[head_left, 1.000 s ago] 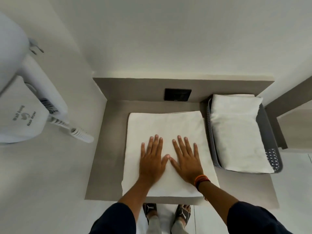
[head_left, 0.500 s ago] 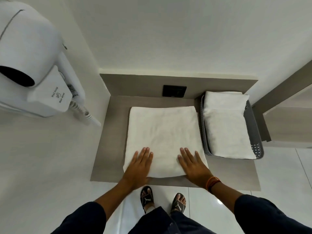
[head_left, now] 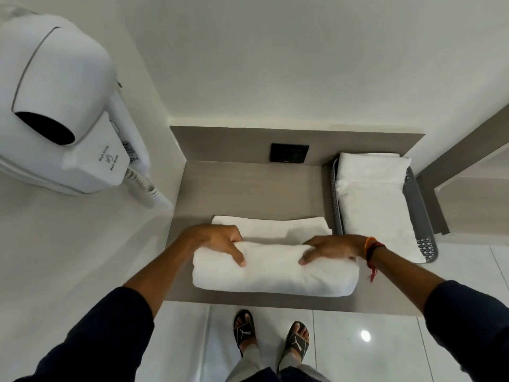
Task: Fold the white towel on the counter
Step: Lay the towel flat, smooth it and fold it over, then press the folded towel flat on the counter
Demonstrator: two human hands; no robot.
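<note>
Towel fold nearly finished

White terry towel lies at the grey counter's front edge, its near part doubled into a thick roll over a flat far layer. Left hand and right hand are curled closed, gripping the roll's top. Judged remaining: lay and press flat.

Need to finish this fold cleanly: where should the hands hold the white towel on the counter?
Grip the white towel at the two ends of its thick rolled near part, from above, as the left hand and right hand do now. The long bulge lies crosswise; the flat layer lies behind.
</note>
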